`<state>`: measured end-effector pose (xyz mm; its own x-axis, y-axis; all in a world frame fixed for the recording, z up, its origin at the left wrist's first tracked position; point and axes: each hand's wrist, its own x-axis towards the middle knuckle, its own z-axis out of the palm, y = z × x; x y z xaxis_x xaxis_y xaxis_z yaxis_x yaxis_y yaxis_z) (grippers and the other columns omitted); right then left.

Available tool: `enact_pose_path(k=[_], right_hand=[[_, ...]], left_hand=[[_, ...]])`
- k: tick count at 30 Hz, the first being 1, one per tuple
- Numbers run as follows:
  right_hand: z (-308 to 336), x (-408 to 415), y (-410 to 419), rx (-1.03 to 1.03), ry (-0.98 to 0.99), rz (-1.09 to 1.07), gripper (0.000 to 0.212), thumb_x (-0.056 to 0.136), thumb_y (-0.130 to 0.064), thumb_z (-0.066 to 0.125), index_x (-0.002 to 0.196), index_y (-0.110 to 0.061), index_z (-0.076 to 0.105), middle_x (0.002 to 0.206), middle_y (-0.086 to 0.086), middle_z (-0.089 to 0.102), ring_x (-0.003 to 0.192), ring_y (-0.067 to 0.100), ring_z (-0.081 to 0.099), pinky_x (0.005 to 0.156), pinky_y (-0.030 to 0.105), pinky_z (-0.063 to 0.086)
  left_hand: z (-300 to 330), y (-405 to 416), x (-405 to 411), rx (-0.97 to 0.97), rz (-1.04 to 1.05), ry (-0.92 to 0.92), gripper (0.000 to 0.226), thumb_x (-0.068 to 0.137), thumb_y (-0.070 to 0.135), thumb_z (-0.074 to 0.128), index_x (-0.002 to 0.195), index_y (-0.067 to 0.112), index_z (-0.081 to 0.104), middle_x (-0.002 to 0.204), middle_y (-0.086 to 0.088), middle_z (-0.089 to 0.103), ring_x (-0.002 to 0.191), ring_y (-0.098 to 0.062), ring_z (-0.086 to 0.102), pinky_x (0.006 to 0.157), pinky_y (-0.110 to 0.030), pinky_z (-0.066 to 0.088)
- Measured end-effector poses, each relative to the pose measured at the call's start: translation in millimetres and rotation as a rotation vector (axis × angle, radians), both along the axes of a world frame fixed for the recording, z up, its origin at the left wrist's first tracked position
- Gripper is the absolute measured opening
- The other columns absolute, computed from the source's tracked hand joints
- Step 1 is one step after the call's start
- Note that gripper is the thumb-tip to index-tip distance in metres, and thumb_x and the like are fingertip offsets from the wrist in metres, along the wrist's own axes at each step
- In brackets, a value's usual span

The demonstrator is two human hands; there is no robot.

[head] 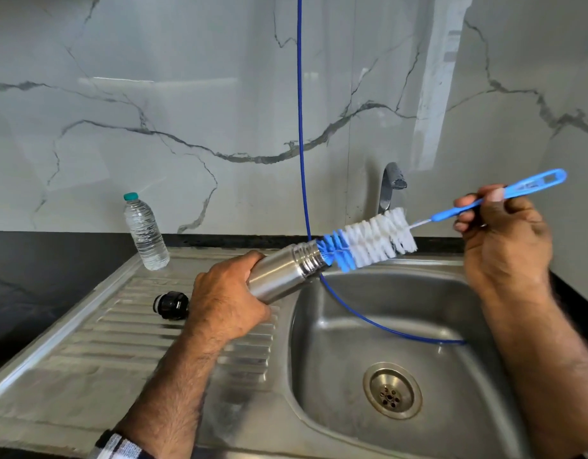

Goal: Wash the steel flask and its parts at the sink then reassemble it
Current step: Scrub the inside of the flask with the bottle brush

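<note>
From the head camera, the left hand (226, 299) wraps its fingers around the lower body of the steel flask (287, 273) and holds it in the air over the inner edge of the draining board (87, 352), just left of the sink bowl (418, 313). The flask lies tilted, its long axis running from lower left to upper right, with the threaded open mouth pointing up and to the right, toward the tap (390, 187). The right hand (504, 236) grips the blue handle of a bottle brush (369, 241) between thumb and curled fingers, over the right side of the bowl. The brush lies on nearly the same line as the flask, handle end highest at the upper right; its blue bristle tip sits at the flask's mouth, while the white bristles are outside. A black cap (171, 305) lies on its side on the ribbed draining board, just left of the left hand and apart from the flask. A clear plastic water bottle (145, 231) with a teal lid stands upright at the back of the board. A thin blue hose (301, 127) hangs down the marble wall (186, 94), passes behind the flask's neck and curves across the bowl. The round drain (392, 390) sits in the bowl's floor.
</note>
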<state>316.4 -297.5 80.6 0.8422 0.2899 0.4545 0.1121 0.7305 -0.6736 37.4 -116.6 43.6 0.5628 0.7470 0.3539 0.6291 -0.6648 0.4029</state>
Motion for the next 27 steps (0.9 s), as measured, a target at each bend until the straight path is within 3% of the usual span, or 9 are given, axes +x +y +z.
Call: enact_pose_path(k=[5, 12, 17, 22, 25, 27], right_hand=[[-11, -9, 9, -0.033, -0.039, 0.026, 0.023, 0.113, -0.012, 0.044, 0.094, -0.016, 0.057, 0.073, -0.002, 0.072, 0.060, 0.011, 0.055, 0.061, 0.023, 0.050], [3, 14, -13, 0.026, -0.047, -0.017, 0.020, 0.112, -0.018, 0.050, 0.095, -0.018, 0.060, 0.075, -0.002, 0.071, 0.062, 0.011, 0.055, 0.063, 0.023, 0.048], [13, 17, -24, 0.045, -0.162, 0.101, 0.015, 0.109, -0.020, 0.052, 0.097, -0.022, 0.061, 0.080, -0.002, 0.070, 0.064, 0.010, 0.054, 0.063, 0.021, 0.044], [-1, 7, -15, 0.020, 0.048, 0.071, 0.019, 0.111, -0.015, 0.049, 0.095, -0.015, 0.059, 0.079, 0.000, 0.076, 0.064, 0.008, 0.060, 0.067, 0.018, 0.051], [-6, -6, -3, -0.026, 0.219, 0.182, 0.017, 0.107, -0.012, 0.055, 0.092, -0.010, 0.062, 0.081, 0.005, 0.078, 0.072, 0.010, 0.071, 0.070, 0.017, 0.057], [-8, -10, 1, -0.033, 0.342, 0.233, 0.015, 0.104, -0.009, 0.059, 0.091, -0.009, 0.063, 0.080, 0.008, 0.078, 0.075, 0.011, 0.076, 0.068, 0.016, 0.058]], left_hand=[[-1, -5, 3, 0.030, -0.014, 0.063, 0.086, 0.054, 0.030, 0.100, 0.130, 0.037, 0.060, 0.110, 0.012, 0.069, 0.095, -0.012, 0.061, 0.096, -0.044, 0.056], [-1, -6, 2, -0.027, -0.049, 0.020, 0.092, 0.052, 0.028, 0.102, 0.134, 0.036, 0.059, 0.100, 0.019, 0.058, 0.094, -0.014, 0.065, 0.091, -0.045, 0.061], [-3, 1, -2, -0.113, -0.094, -0.011, 0.093, 0.048, 0.029, 0.101, 0.131, 0.039, 0.060, 0.104, 0.017, 0.066, 0.091, -0.013, 0.068, 0.082, -0.041, 0.065], [-5, 8, -1, -0.097, 0.000, -0.129, 0.082, 0.047, 0.032, 0.102, 0.119, 0.037, 0.064, 0.098, 0.014, 0.069, 0.084, -0.011, 0.067, 0.074, -0.031, 0.060], [-1, 20, -10, -0.090, 0.082, -0.206, 0.071, 0.045, 0.029, 0.101, 0.106, 0.035, 0.064, 0.088, 0.016, 0.068, 0.077, -0.012, 0.066, 0.065, -0.024, 0.048], [2, 23, -14, -0.073, 0.111, -0.182, 0.071, 0.046, 0.029, 0.100, 0.107, 0.034, 0.064, 0.087, 0.016, 0.068, 0.077, -0.014, 0.066, 0.066, -0.026, 0.049]])
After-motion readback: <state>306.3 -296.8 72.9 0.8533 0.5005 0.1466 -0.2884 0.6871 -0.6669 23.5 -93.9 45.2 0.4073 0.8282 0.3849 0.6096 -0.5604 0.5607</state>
